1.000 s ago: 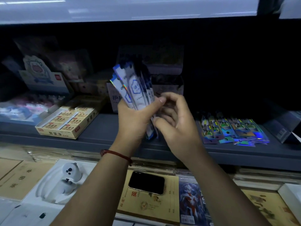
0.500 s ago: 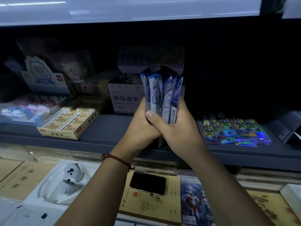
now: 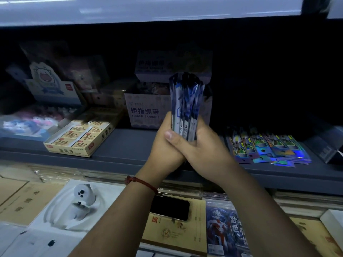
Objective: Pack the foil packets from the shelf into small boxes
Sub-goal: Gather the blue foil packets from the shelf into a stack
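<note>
**Both hands clamped on an upright bundle of packets**

The left hand (image 3: pixel 165 145) and the right hand (image 3: pixel 206 151) were pressed together around the bottom of a bundle of blue and white foil packets (image 3: pixel 186 106). The bundle stood upright, its tops fanned slightly apart, held in the air just in front of the grey shelf (image 3: pixel 126 145). The right thumb lay across the left fingers, so the two grips overlapped. A red cord bracelet (image 3: pixel 142 182) circled the left wrist.

On the shelf to the right, more packets (image 3: pixel 267 147) lay flat in a shiny row, well apart from the hands. Behind the bundle stood a finger bandage box (image 3: pixel 144 112). To the left sat an open box of erasers (image 3: pixel 79 138). Below, a dark phone (image 3: pixel 169 209) rested on a yellow notebook (image 3: pixel 176 232). The back of the shelf was dim, possibly holding further boxes.
</note>
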Demonstrator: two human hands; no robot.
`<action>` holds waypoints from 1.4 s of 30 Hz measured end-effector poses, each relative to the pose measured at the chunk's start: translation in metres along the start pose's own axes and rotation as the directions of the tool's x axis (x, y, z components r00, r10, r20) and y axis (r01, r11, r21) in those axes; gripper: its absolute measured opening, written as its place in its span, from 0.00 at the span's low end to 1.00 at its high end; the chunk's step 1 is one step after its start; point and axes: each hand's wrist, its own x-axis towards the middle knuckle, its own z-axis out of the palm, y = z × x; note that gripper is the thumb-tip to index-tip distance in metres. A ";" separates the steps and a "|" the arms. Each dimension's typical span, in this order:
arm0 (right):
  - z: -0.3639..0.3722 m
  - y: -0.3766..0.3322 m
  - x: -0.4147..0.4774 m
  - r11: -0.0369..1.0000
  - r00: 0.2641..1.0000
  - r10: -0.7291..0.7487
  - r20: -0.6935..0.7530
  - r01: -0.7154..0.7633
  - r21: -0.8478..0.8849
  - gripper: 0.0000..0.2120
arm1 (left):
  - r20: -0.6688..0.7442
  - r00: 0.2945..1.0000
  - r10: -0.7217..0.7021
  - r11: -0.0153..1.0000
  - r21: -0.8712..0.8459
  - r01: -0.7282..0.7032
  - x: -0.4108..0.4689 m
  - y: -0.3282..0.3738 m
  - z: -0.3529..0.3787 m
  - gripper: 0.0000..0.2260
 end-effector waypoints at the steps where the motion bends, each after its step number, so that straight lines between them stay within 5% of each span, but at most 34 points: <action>1: 0.002 0.002 0.000 1.000 1.000 0.013 0.015 -0.013 0.012 0.32 | -0.026 0.999 -0.019 1.000 -0.019 0.019 0.000 0.000 0.001 0.04; 9: 0.002 -0.003 -0.006 1.000 0.999 0.015 0.034 -0.016 0.025 0.30 | -0.011 0.999 0.030 0.998 0.057 -0.029 -0.001 0.000 -0.006 0.06; 14: -0.013 -0.008 -0.011 0.985 0.998 -0.002 -0.057 0.012 0.170 0.28 | 0.109 0.994 0.000 0.989 0.146 -0.016 -0.004 0.012 -0.009 0.18; 18: -0.018 -0.010 -0.011 0.961 0.993 -0.032 -0.114 0.062 0.269 0.25 | 0.255 0.966 -0.028 0.996 0.084 0.007 -0.008 0.022 -0.011 0.12; 28: -0.016 -0.010 -0.002 0.891 0.980 -0.009 -0.201 0.099 0.443 0.23 | 0.380 0.914 -0.139 0.984 -0.050 0.171 -0.007 0.031 -0.016 0.17; 33: -0.019 -0.009 0.004 0.911 0.988 -0.025 -0.154 0.086 0.403 0.26 | 0.282 0.955 -0.097 0.995 0.037 0.090 -0.001 0.033 -0.010 0.08; 38: -0.014 -0.005 0.008 0.929 0.987 -0.039 -0.155 0.093 0.358 0.29 | 0.003 1.000 0.005 0.999 -0.039 -0.005 0.004 0.026 -0.001 0.15; 42: -0.004 0.005 0.009 0.967 0.997 -0.009 -0.082 0.030 0.255 0.23 | 0.032 0.999 -0.030 0.999 0.025 0.030 0.005 0.012 0.001 0.07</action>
